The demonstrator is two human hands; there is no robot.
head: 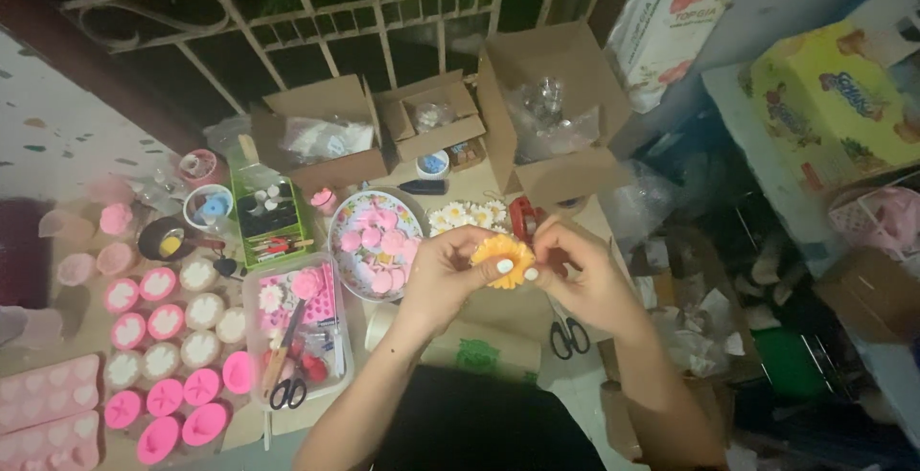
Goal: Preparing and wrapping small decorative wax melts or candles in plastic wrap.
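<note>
Behind both hands (517,275), brown cardboard boxes (551,112)

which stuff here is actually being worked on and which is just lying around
In hand:
yellow flower, pinched between left hand and right hand

Lying about:
black scissors
plate of pink pieces
pink round moulds
clear tray of tools
white daisies
cardboard boxes
</note>
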